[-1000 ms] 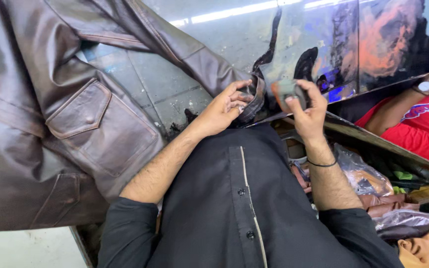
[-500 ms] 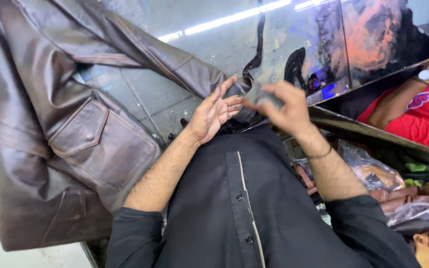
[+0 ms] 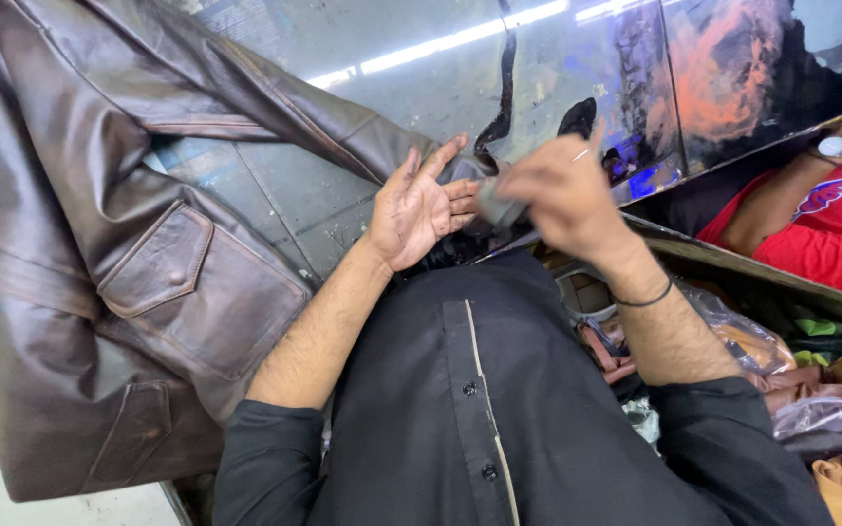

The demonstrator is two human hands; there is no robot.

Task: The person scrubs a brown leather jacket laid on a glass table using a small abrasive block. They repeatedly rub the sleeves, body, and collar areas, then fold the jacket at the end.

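Brown leather jacket [image 3: 119,273] lies at 9 o'clock of both hands, sleeve running long toward 2 o'clock and ending at the left hand [image 3: 421,209], which is nearer, palm up, fingers spread. Right hand [image 3: 552,195] pinches a small grey cloth [image 3: 495,200] (blurred) against that palm. Glossy glass counter [image 3: 362,107]; cluttered shop shelf [image 3: 781,321] at 4 o'clock

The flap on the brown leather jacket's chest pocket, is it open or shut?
Shut. The flap lies flat over the pocket on the brown leather jacket, its snap button showing in the middle.
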